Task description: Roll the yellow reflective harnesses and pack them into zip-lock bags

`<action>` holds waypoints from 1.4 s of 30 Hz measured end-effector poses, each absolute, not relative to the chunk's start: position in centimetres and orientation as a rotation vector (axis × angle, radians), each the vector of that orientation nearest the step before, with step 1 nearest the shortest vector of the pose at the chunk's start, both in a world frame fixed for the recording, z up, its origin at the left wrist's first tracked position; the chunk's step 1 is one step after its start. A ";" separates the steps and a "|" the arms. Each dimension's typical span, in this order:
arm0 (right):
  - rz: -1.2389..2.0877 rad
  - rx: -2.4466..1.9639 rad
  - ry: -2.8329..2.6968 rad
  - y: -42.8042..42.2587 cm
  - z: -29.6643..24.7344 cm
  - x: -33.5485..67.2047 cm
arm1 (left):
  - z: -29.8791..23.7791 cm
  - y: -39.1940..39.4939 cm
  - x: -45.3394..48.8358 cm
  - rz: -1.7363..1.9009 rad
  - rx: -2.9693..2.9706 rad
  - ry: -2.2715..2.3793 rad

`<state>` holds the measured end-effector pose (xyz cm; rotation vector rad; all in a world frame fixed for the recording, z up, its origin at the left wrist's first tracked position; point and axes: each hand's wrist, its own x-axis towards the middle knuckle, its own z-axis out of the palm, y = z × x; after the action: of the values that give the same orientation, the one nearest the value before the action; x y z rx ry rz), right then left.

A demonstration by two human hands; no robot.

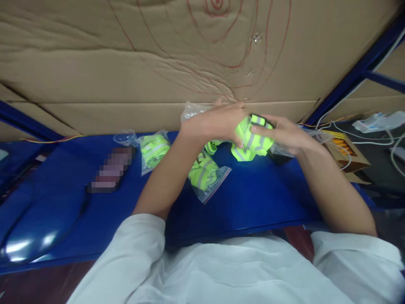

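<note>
Above the back half of the blue table, my right hand (281, 133) is closed around a folded bundle of yellow-green reflective straps (249, 141) with grey stripes and a dark-edged piece on top. My left hand (223, 121) bends over the bundle's left side, its thumb pressed against it; its other fingers are partly hidden behind. Below the left hand lies a clear zip bag (204, 175) with more reflective straps inside. Another bag of reflective straps (154, 150) lies left of my left forearm. A clear plastic bag (191, 110) shows behind the left wrist.
A blurred-out phone-like object (112, 171) with a cable lies on the blue table (253, 198) at left. Cardboard (158, 76) walls the back. An open carton (344, 152) and white cables stand at right, beside a blue frame post (341, 86).
</note>
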<state>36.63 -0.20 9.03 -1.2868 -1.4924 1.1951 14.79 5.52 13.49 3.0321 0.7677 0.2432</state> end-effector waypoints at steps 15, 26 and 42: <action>0.571 -1.189 -1.794 5.1 15.1 29.9 | 14.8 9.0 8.9 0.804 2.866 0.805; 0.268 -1.307 -1.776 3.6 16.4 30.3 | 15.7 6.1 9.6 0.923 2.872 0.846; 0.016 -1.141 -1.890 3.0 16.0 28.5 | 15.2 6.6 10.0 1.056 2.828 0.549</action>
<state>28.54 2.97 15.98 -1.1415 -1.8897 0.0158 10.00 6.59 15.16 2.8277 0.5491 1.0562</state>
